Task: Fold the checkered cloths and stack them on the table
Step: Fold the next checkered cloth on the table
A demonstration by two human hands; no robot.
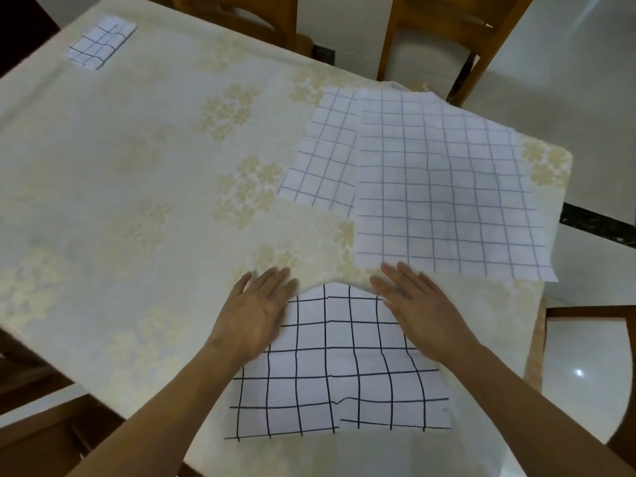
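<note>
Tabletop (pixel 137 166): its near edge is the hazard. The part-folded checkered cloth (pixel 337 366) overhangs that edge; your pressure could drag it off. Unfolded cloths (pixel 447 187) lie beyond it, also overhanging. One folded cloth (pixel 99 41) sits at the far corner. Your left hand (pixel 258 311) and right hand (pixel 420 308) press flat, fingers spread, on the near cloth's top corners.

worktop (pixel 144 173): left and near edges cut off by frame | under cloth (pixel 320 156): right part hidden beneath spread cloth (pixel 447 194) | near cloth (pixel 337 366): top corners covered by both hands | fingers (pixel 389 273): tips motion-blurred | chairs (pixel 430 36): tops cropped | folded stack (pixel 99 41): layer count too small to tell
</note>
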